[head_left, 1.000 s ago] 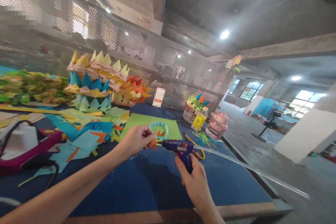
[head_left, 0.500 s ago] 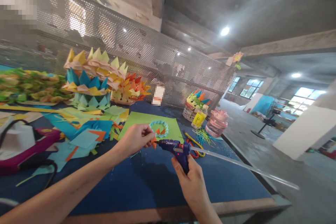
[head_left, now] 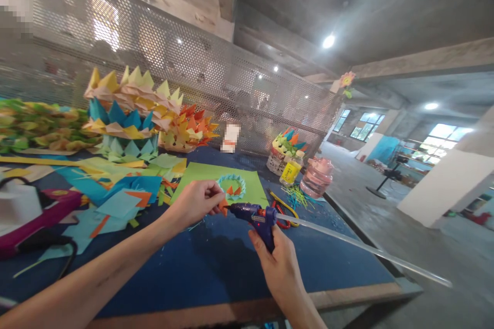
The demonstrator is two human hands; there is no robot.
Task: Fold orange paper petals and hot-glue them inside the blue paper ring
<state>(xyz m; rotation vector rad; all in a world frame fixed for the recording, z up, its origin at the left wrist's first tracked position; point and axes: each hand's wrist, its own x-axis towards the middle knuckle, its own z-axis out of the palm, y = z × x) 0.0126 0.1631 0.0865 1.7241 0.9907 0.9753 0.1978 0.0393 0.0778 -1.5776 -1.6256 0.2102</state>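
Between the fingertips of my left hand (head_left: 204,198) is a small folded orange paper piece (head_left: 223,207). My right hand (head_left: 280,262) is wrapped round the handle of a dark blue glue gun (head_left: 252,214), whose nozzle meets or nearly meets the orange piece. A long clear glue stick (head_left: 363,247) sticks out of the gun's back, past the table's right edge. Just beyond my left hand lies a green paper sheet (head_left: 196,175). On it rests a ring of light blue folded paper (head_left: 242,185) with two orange folded points (head_left: 233,192) inside.
Stacked paper crowns (head_left: 127,118) stand at the back left. Paper scraps (head_left: 116,205) and a magenta tool (head_left: 42,218) with a black cord lie left. Scissors (head_left: 285,208), a yellow-labelled bottle (head_left: 291,170) and a pink jug (head_left: 316,177) are right. A mesh panel (head_left: 200,72) runs behind.
The whole view has shifted slightly. My left hand still pinches the orange piece at the glue gun's nozzle, and my right hand keeps its grip; both hardly move.
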